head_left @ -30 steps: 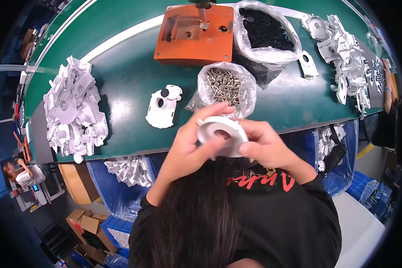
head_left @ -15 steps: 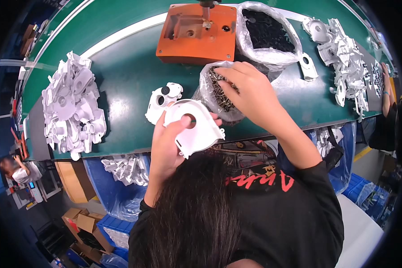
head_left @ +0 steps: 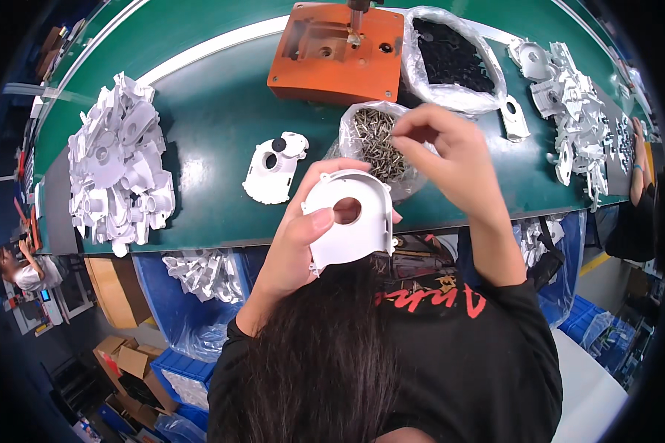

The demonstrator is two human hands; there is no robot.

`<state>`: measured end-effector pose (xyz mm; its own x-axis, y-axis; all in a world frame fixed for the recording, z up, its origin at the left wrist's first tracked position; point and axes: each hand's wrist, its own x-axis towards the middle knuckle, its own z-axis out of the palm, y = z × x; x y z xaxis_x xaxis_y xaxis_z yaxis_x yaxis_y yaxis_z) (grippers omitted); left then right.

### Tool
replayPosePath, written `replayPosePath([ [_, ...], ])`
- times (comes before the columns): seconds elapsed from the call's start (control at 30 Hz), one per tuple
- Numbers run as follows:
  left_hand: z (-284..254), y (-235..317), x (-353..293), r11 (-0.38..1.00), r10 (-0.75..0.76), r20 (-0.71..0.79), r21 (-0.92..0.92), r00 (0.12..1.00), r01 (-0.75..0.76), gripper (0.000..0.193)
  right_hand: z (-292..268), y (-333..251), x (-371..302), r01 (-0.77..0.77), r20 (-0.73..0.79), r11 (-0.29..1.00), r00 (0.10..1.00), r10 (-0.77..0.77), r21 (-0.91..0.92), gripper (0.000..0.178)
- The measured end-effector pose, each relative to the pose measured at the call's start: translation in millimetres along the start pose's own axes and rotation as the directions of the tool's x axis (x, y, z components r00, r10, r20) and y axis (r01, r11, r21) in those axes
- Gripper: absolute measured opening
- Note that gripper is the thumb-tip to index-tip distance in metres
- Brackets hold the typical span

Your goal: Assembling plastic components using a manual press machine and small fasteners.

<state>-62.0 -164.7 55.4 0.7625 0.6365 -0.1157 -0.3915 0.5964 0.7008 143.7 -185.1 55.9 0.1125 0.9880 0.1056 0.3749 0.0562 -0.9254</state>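
Note:
In my left hand (head_left: 295,240) is a white plastic housing (head_left: 366,236) with a round hole, gripped by its edge above the table's near edge. The thumb lies on its face beside the hole. My right hand (head_left: 451,148) hovers over the right rim of a clear plastic bag of small metal pins (head_left: 380,140). Its thumb and forefinger are pinched together; whatever they hold is too small to make out. Left of the bag lies another white housing part (head_left: 262,177), with a small black round piece (head_left: 278,145) on it.
Behind the pin bag stands an orange metal fixture (head_left: 295,81) under a vertical tool. Beside it sits a bag of black parts (head_left: 451,63). White parts are heaped at left (head_left: 122,162) and right (head_left: 569,111). A single white part (head_left: 513,122) lies near the right heap.
My right hand has drawn back to the right out of the pin bag, its fingers now pinched. The housing in my left hand has shifted right and turned.

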Motion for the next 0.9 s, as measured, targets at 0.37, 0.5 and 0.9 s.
replayPosePath([
  [0.37, 17.5, -11.3, 0.5, 0.987, -0.015, -0.195, 0.156, 0.981, 0.046, 0.061, -0.6, -36.0, -38.8, 0.068, 0.079, 0.955, 0.992, -0.094, 0.287, 0.011],
  [0.5, 12.0, -17.7, -2.1, 0.955, 0.025, -0.117, 0.297, 0.993, 0.011, 0.063, 0.2, -36.4, -39.8, 0.088, 0.066, 0.986, 0.993, -0.098, 0.138, 0.010],
  [0.9, 10.3, -20.6, 0.8, 0.934, 0.047, -0.108, 0.357, 0.993, -0.005, 0.065, 5.5, -22.9, -38.4, 0.106, -0.025, 0.969, 0.994, -0.103, 0.224, 0.009],
])
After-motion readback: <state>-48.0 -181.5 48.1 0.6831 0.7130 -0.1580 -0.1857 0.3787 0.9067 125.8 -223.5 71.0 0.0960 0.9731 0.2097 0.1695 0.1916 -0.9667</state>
